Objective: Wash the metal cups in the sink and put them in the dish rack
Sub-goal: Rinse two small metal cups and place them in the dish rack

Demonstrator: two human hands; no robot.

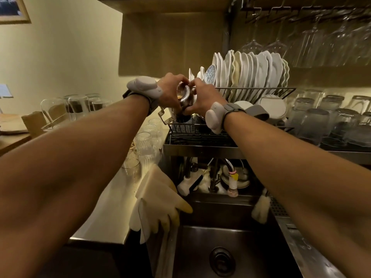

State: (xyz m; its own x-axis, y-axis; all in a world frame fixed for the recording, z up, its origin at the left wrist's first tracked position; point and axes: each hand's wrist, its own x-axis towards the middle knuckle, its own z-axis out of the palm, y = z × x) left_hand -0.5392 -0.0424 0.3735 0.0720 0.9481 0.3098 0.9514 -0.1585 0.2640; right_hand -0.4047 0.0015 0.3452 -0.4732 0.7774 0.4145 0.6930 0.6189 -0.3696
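- The left hand (170,91) and right hand (202,97) are both raised at arm's length, and each grasps the same metal cup (183,96). The left fingers curl round its left side and the right fingers pinch it from the right.
- The cup is in the air at the left end of the rack (251,90). It is tilted, just above the lower tier and just beside the nearest plates (251,69).
- By my reading this is the placing step: the cup looks washed and is about to be set down.
- Something dark sits right under the cup; I cannot tell whether it is another cup.
- Risk: a wet metal cup is slick. If one hand lets go before the cup is seated, it could slide out of the other hand.
- Risk: the drop spot is at the very end of the rack. A cup set off-centre could tip over the edge onto the glasses (148,135) on the counter below, or fall into the sink (220,237).
- Risk: the right knuckles are close to the upright plates. A wide pull-back could knock one against the next.
- Risk: if the dark thing below is a cup, setting this one down on it crookedly could jam or topple both.
- The gloves (158,199) hang over the sink edge, well apart from the hands, and pose no problem here.
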